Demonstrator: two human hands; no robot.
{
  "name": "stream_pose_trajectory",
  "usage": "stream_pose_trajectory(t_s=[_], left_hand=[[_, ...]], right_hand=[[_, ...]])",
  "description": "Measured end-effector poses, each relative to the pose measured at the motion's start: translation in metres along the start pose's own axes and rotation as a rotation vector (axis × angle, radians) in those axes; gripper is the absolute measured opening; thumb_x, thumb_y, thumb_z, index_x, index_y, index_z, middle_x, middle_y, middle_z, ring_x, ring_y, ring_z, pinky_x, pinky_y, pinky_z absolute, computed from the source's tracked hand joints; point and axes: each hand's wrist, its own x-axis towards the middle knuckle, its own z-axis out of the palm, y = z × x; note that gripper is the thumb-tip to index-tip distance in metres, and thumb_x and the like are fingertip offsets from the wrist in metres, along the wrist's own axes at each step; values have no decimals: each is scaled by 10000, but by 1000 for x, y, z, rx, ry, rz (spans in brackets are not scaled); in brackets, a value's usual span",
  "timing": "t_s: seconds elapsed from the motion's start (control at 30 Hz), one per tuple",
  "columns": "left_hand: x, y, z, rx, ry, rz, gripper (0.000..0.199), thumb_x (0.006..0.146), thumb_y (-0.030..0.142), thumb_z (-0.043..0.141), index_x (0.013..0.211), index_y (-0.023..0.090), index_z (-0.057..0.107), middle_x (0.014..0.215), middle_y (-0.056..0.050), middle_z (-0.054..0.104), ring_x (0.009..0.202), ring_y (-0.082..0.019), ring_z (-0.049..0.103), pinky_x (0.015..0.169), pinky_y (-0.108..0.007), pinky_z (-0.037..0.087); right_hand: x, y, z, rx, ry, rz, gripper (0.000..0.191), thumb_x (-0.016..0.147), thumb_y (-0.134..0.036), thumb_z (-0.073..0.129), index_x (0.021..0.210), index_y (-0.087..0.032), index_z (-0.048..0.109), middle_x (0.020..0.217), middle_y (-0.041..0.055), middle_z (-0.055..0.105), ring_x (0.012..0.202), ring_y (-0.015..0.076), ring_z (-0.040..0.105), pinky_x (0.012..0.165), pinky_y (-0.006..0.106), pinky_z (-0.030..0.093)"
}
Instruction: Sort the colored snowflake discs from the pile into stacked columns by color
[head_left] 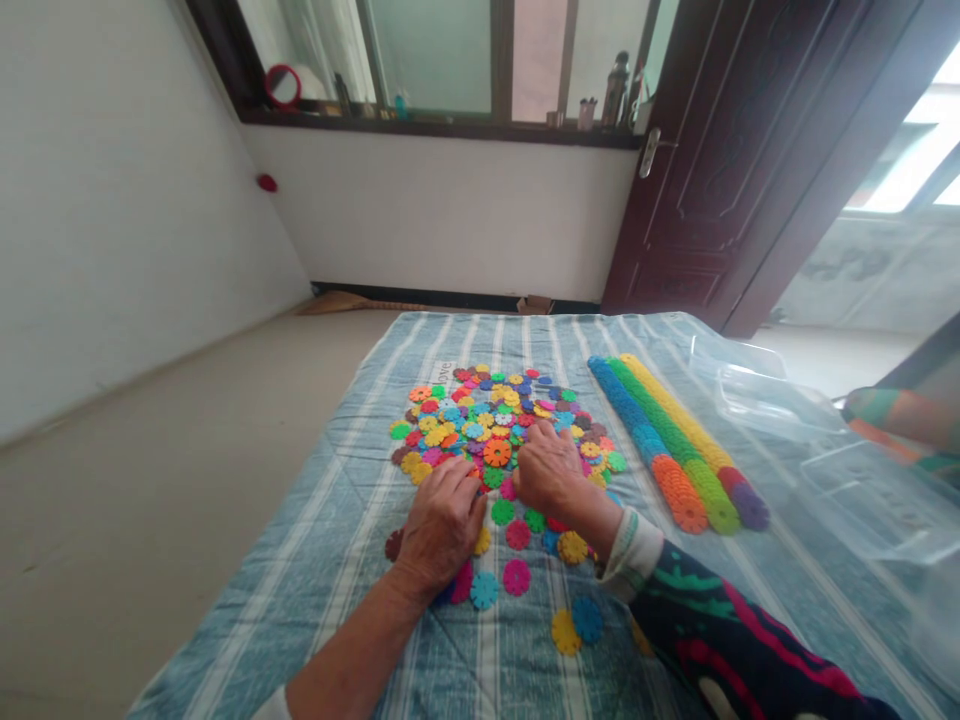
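A heap of colourful notched plastic discs (496, 453) lies spread on the bed cover. My left hand (444, 522) rests at the near left side of the heap, its fingers curled together; whatever is under the fingertips is hidden. To its right, my right hand (551, 468) reaches into the heap with fingers bent in a pinch, close to a pink disc at its fingertips. I cannot make out what it grips. Between my forearms lie loose discs, among them a magenta disc (517, 577), a light blue disc (484, 590) and a yellow disc (565, 633).
Three long rows of stacked discs, with a blue and orange row (649, 440) nearest the heap, lie to the right. Beyond them are clear plastic containers (780, 400) on the striped bed cover (300, 590). A dark red door (697, 170) stands behind.
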Motion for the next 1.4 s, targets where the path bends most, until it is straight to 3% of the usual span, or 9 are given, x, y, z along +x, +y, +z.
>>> stream_pose_trajectory(t_s=[0.23, 0.43, 0.6, 0.87, 1.07, 1.13, 1.23, 1.33, 1.4], left_hand=[[1, 2, -1, 10, 1, 6, 225, 922, 257, 454, 895, 141, 646, 1033, -138, 678, 1053, -274, 587, 948, -473, 502], [5, 2, -6, -16, 35, 6, 211, 903, 245, 466, 888, 165, 661, 1007, -123, 694, 1031, -276, 601, 919, -481, 500], [18, 12, -13, -120, 96, 5, 225, 902, 280, 498, 945, 165, 686, 976, -110, 727, 979, -262, 648, 900, -448, 516], [63, 67, -10, -647, -229, -170, 208, 826, 302, 560, 882, 208, 737, 874, -25, 766, 793, -188, 711, 739, -293, 573], [88, 96, 0, -697, -246, -157, 195, 815, 293, 560, 811, 214, 738, 787, -4, 760, 724, -175, 703, 665, -266, 559], [94, 102, 5, -676, -233, -135, 189, 812, 290, 565, 812, 216, 739, 806, -8, 763, 746, -179, 706, 687, -274, 558], [103, 113, 12, -653, -226, -91, 188, 815, 270, 552, 773, 209, 725, 785, -14, 756, 744, -176, 700, 720, -283, 552], [111, 124, 20, -653, -217, -36, 181, 815, 243, 541, 767, 206, 712, 771, -18, 746, 747, -175, 691, 727, -286, 545], [115, 130, 24, -648, -207, -13, 178, 814, 229, 538, 762, 201, 706, 755, -20, 736, 730, -171, 684, 709, -281, 538]], right_hand=[[-8, 16, -1, 98, 60, -20, 261, 881, -184, 499, 746, -143, 718, 915, 134, 669, 954, 262, 582, 835, 403, 431], [-19, 45, 12, 561, 277, -23, 203, 863, -134, 553, 714, -171, 685, 868, 51, 681, 849, 163, 617, 792, 288, 462], [-40, 55, 12, 784, 348, -16, 144, 812, -121, 613, 710, -181, 694, 849, 39, 707, 828, 162, 646, 795, 301, 500], [-73, 61, -4, 824, 401, -69, 131, 846, -161, 625, 741, -193, 697, 852, 31, 702, 834, 149, 655, 774, 272, 526], [-113, 127, -18, 429, 505, 37, 125, 851, -256, 664, 958, -206, 704, 1030, 89, 678, 1035, 231, 611, 923, 408, 499], [-129, 155, -21, 247, 464, 123, 178, 837, -262, 679, 1006, -213, 705, 1140, 119, 649, 1192, 286, 532, 1011, 490, 435], [-146, 188, -26, 126, 282, 231, 457, 718, -379, 793, 1128, -212, 684, 1369, 151, 524, 1365, 363, 358, 1079, 560, 341], [-150, 204, -32, 118, 114, 273, 684, 616, -438, 851, 1233, -232, 640, 1471, 147, 427, 1422, 386, 255, 1106, 569, 285], [-146, 207, -37, 126, 55, 265, 710, 608, -416, 860, 1254, -229, 630, 1490, 150, 403, 1437, 379, 225, 1121, 552, 262]])
